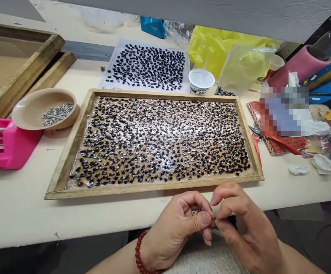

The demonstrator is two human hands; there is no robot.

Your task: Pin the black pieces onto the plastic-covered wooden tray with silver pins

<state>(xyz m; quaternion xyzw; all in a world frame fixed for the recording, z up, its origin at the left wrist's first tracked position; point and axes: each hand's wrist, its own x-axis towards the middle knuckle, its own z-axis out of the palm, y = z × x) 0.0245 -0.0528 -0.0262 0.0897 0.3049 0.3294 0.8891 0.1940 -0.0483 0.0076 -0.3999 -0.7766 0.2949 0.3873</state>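
Observation:
My left hand (179,224), with a red bead bracelet (140,251) on the wrist, is closed. Several small silver metal pieces (195,210) show inside its curled fingers, and its thumb and forefinger pinch together. Close against those fingertips, my right hand (245,224) is also pinched, on something too small to make out. Both hands are above my lap at the table's front edge. Just beyond them lies a wooden-framed tray (154,187) covered with many small glossy black pieces (165,140).
A beige bowl (25,110) of small silver metal pins stands left, beside a pink tape dispenser (19,148). Behind the tray are a sheet of black pieces (151,66) and a white cup (201,80). Wooden frames (40,64) lie far left; crumpled tissue (323,164) lies right.

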